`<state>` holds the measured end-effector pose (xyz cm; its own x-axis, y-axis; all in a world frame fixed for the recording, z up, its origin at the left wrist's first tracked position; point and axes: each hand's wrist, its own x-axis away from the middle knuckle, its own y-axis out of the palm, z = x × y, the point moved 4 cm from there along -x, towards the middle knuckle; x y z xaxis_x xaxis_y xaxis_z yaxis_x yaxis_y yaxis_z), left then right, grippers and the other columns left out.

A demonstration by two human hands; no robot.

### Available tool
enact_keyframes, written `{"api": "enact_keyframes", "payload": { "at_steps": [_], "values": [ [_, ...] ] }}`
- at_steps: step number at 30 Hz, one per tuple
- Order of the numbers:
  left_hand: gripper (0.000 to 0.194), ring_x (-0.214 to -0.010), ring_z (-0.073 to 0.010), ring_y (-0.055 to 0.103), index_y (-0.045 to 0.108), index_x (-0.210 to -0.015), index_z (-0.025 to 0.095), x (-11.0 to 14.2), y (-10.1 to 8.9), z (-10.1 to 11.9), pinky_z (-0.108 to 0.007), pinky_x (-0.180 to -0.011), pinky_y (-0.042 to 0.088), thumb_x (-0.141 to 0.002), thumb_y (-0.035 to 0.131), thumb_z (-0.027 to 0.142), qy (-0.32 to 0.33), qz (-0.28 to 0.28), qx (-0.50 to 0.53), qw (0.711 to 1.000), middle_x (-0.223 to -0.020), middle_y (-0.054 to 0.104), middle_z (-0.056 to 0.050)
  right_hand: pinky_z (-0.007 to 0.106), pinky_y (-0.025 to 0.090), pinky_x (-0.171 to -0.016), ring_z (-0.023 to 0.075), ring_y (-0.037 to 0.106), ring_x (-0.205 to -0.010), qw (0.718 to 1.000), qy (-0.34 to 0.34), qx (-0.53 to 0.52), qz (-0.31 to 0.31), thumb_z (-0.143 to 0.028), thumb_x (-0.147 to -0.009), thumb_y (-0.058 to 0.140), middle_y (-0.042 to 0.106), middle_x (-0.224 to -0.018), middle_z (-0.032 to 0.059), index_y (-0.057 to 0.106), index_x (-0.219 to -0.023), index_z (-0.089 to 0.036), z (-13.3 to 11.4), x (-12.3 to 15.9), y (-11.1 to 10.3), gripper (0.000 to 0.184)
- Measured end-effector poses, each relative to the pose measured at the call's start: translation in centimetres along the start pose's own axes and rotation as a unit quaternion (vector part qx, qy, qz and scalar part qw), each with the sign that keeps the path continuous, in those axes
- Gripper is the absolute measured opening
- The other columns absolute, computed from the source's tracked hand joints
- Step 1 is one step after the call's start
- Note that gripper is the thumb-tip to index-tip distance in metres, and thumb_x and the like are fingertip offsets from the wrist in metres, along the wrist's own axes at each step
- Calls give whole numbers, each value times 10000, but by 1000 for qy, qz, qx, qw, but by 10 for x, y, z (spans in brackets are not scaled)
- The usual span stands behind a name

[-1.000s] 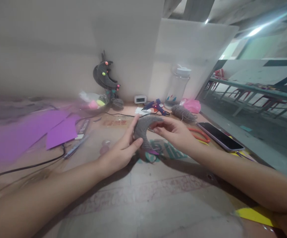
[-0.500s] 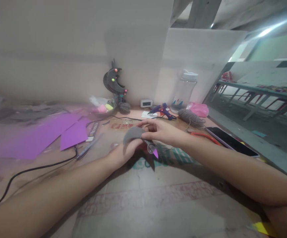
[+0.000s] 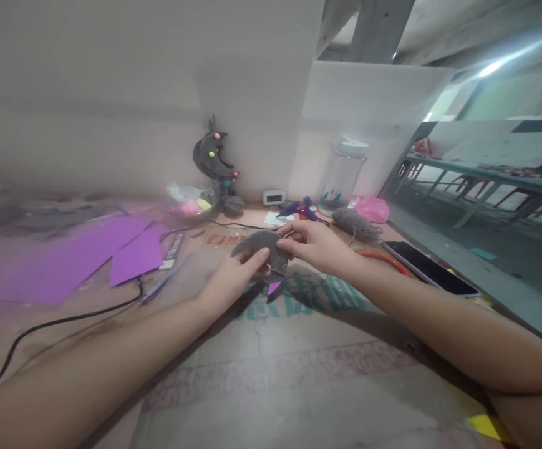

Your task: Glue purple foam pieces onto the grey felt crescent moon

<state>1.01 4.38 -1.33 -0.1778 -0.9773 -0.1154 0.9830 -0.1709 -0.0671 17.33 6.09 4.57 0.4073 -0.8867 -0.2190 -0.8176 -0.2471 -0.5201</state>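
A grey crescent, wrapped in what looks like yarn, is held above the table between my two hands. A bare purple tip sticks out of its lower end. My left hand grips the crescent from its inner curve, the thumb lying on the front face. At the right outer edge, my right hand pinches it with thumb and fingers, some of which are partly hidden. Behind my right hand, a ball of grey yarn lies on the table.
A finished-looking dark crescent with coloured balls stands at the back. A glue gun, clear bottle and small clock are behind my hands. Purple sheets and a black cable lie left, a phone right.
The crescent has turned to show more of its flat face, and its purple tip has swung left and slightly up. My left thumb now rests on the front. The camera view has shifted slightly.
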Motion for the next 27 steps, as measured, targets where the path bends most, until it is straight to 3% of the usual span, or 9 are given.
{"api": "enact_keyframes", "payload": {
  "at_steps": [6,13,16,20,23,27],
  "values": [
    [453,-893,-231,665,727,-907,191,3,-7,-1,-344,-866,486,-827,576,610,-6,15,-105,994,-897,746,-38,278,451,-610,136,583,-618,996,-61,61,-14,-336,-916,520,606,-658,2,612,-760,-177,-8,0,-5,241],
    [354,-737,-171,587,601,-697,192,1,1,11,-276,-708,467,-887,523,480,77,8,-41,996,-730,625,-9,253,448,-592,117,587,-610,999,-14,3,-52,-274,-819,623,642,-680,-10,610,-788,-178,-6,-2,-6,101],
    [294,-707,-155,584,616,-795,189,-1,1,7,-269,-690,470,-896,496,438,56,22,38,997,-745,617,-7,256,444,-597,110,564,-594,999,-17,-20,-32,-272,-805,630,613,-662,-24,604,-784,-180,-9,-3,-15,99],
    [254,-691,-134,565,635,-832,181,-3,0,4,-252,-698,453,-845,601,432,55,20,14,998,-721,592,17,270,437,-643,113,544,-626,999,-27,-36,-24,-286,-797,629,603,-692,-19,638,-805,-172,-11,-4,-24,114],
    [198,-728,-137,584,646,-807,197,-1,1,5,-251,-744,464,-800,667,394,64,9,-5,998,-743,623,23,280,427,-686,122,539,-679,998,-46,-46,-23,-306,-789,646,616,-739,-7,657,-805,-171,-7,-5,-21,136],
    [203,-724,-157,603,651,-751,209,3,2,4,-269,-742,479,-817,637,400,34,7,-16,999,-730,645,13,289,417,-716,132,540,-729,995,-41,-78,-52,-324,-801,652,624,-798,4,662,-823,-170,2,-6,-7,156]
  ]
}}
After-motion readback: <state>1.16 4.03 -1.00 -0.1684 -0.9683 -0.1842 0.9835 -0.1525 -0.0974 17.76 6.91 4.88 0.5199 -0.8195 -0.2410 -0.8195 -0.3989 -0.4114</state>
